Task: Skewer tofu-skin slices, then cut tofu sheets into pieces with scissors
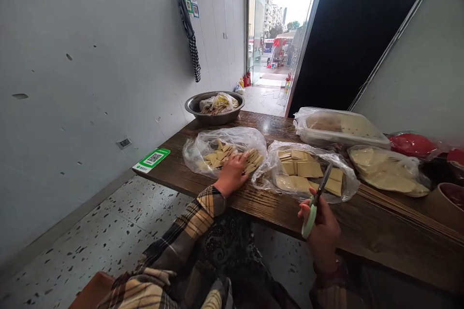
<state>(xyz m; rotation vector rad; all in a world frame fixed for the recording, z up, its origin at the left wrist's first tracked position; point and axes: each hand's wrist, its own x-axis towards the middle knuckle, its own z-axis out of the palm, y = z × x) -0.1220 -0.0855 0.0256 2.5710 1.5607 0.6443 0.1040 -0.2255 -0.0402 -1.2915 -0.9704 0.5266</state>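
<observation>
My right hand (pixel 324 229) grips scissors (pixel 314 207) with pale green handles, their dark blades pointing up and away over the right plastic bag (pixel 263 181). Stacked in that bag are flat, square beige pieces that look like tofu sheet (pixel 310 169). My left hand (pixel 233 174) lies on smaller, partly triangular tofu sheet pieces (pixel 217 156) in the open left plastic bag (pixel 195 150). Its fingers are laid over the pieces, with the fingertips partly hidden among them.
On the dark wooden table (pixel 261 207), a metal basin (pixel 213 118) with a bagged bundle stands at the back. To the right are a wrapped white tray (pixel 340 128), a bag of pale sheets (pixel 387 171), thin sticks (pixel 406 212) and a brown tub (pixel 444 205). A QR card (pixel 151 160) lies left.
</observation>
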